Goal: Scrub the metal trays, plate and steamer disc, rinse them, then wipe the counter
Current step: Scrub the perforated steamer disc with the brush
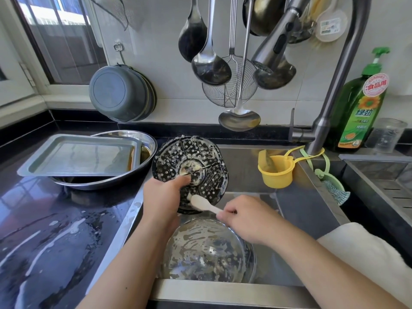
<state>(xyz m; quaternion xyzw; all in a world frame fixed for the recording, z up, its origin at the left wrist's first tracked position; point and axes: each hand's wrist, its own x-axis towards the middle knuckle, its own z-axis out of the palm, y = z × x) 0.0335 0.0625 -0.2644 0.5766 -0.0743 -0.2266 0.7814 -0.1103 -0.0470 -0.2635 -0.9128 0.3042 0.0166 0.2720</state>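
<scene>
I see the rectangular tray (78, 156) on the round plate (146, 139), left of centre on the counter (44, 208). Left hand (162, 197) grips the soapy steamer disc (189, 166), tilted over the sink (256, 170) mid-frame. Right hand (247, 217) pinches a white brush (204, 204) against the disc's lower edge.

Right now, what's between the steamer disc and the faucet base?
In the head view, a yellow cup hangs at the sink's back wall between the steamer disc and the faucet base; otherwise only bare sink wall.
</scene>
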